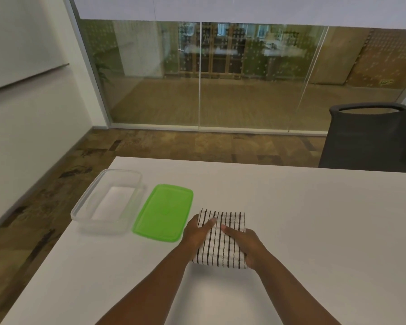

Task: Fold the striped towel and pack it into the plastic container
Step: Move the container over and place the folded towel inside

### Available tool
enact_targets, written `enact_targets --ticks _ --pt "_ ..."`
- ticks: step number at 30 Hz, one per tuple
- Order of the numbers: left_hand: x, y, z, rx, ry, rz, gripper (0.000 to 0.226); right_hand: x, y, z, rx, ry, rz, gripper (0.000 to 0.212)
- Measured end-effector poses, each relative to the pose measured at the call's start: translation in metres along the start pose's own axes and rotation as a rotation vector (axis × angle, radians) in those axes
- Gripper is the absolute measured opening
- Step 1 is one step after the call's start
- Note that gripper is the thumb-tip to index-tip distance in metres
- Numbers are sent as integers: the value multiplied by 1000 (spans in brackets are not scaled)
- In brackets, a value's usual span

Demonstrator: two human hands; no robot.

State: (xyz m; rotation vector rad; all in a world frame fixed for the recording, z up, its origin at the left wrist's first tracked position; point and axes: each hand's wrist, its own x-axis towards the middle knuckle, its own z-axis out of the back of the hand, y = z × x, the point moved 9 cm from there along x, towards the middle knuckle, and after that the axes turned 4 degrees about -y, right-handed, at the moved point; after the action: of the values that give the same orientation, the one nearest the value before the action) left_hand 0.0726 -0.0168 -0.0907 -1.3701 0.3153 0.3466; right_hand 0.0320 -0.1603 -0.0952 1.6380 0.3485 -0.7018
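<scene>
The striped towel [223,240], white with dark lines, lies folded into a compact rectangle on the white table [314,219]. My left hand [198,232] grips its left edge with the thumb on top. My right hand [245,242] grips its right edge the same way, fingers tucked under the side. The clear plastic container [108,200] stands open and empty at the table's left edge, well to the left of the towel. Its green lid [163,213] lies flat between container and towel, close to my left hand.
A dark office chair [370,137] stands behind the table's far right side. The table's left edge runs just beside the container, with patterned floor below. A glass wall closes the room at the back.
</scene>
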Motion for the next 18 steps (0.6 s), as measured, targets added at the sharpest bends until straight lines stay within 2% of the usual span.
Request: enact_targets --ticks 3,8,10,12,14,16,18 --pt "4 2 7 -55 -33 -27 43 -2 -8 -8 0 69 -96 42" --pt "18 1 30 -64 -156 -65 43 0 -2 -15 22 38 -45 29" --pt "25 -8 53 -4 -240 -119 40 0 2 -15 41 15 -31 33" --pt "29 -18 87 170 -359 -228 38 2 4 -10 43 -14 -21 38" --pt "30 -24 124 456 -493 -329 38 5 5 -5 49 -45 -22 41" --pt "30 -24 159 735 -620 -336 44 8 6 0 68 -72 -22 44" --pt "33 -16 185 918 -658 -271 54 12 5 2 94 -89 -25 45"
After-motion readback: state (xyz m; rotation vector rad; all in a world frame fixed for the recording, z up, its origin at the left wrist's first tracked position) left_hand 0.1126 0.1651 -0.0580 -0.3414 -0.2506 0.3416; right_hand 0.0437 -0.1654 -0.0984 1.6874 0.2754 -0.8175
